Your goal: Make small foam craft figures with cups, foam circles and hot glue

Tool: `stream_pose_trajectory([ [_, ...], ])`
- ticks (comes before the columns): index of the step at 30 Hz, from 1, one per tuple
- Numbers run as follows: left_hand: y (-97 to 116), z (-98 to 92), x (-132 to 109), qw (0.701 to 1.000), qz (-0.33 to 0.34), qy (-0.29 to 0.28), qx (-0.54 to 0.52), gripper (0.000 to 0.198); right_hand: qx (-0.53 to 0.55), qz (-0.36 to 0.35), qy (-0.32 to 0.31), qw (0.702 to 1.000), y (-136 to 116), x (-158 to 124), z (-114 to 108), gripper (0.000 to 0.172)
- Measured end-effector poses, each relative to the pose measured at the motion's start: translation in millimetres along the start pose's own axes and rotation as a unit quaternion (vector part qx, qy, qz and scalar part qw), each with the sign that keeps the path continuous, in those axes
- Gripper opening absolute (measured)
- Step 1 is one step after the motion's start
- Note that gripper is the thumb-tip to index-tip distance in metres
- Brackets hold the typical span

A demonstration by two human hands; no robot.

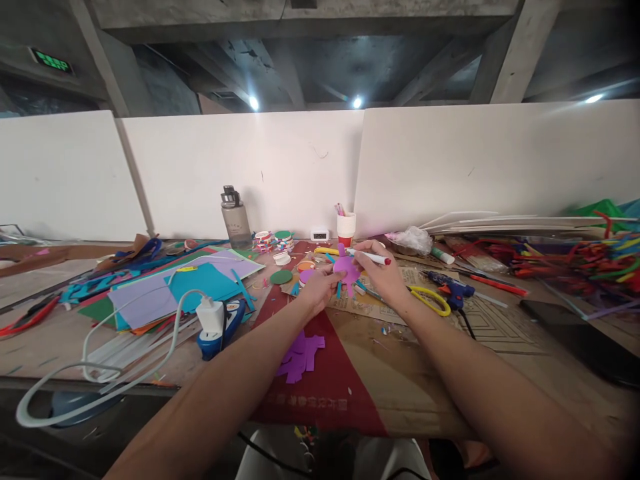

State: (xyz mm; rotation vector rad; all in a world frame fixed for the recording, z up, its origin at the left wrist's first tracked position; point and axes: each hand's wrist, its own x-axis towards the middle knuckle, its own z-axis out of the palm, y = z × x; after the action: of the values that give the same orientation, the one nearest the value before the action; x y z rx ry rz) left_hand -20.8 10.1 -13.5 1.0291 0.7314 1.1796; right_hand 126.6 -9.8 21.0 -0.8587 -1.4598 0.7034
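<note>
Over the middle of the table, my left hand (320, 288) pinches a purple round paper cutout (346, 269) with short tabs sticking out from its edge. My right hand (383, 275) grips a white marker (371, 256) with a red end, its tip side close to the top of the cutout. Below my left forearm lies a pile of purple paper pieces (303, 357). A green disc (281, 277) rests left of my left hand. Yellow-handled scissors (431, 301) lie right of my right wrist, beside a blue glue gun (453, 288).
A blue power strip (220, 333) with a white plug and looping cable sits left, near coloured paper sheets (200, 290). At the back stand a grey bottle (235, 220), a small clock (320, 235) and a pen cup (346, 228). A black phone-like slab (580, 337) lies right.
</note>
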Motion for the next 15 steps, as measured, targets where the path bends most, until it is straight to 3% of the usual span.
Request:
stream_pose_trajectory([
  [2,-0.3,1.5,-2.0,1.000,-0.018,-0.021,-0.012,0.035,-0.014,-0.007,-0.006,1.000,0.3,-2.0,0.7,0.023],
  [6,0.2,3.5,-4.6,0.999,-0.033,-0.012,-0.024,0.032,-0.042,-0.025,-0.005,0.999,4.5,-4.2,3.1,0.026],
  [15,-7.8,1.3,0.3,0.999,0.003,-0.025,-0.041,0.027,-0.077,-0.063,-0.001,0.995,16.9,-5.4,3.2,0.026],
])
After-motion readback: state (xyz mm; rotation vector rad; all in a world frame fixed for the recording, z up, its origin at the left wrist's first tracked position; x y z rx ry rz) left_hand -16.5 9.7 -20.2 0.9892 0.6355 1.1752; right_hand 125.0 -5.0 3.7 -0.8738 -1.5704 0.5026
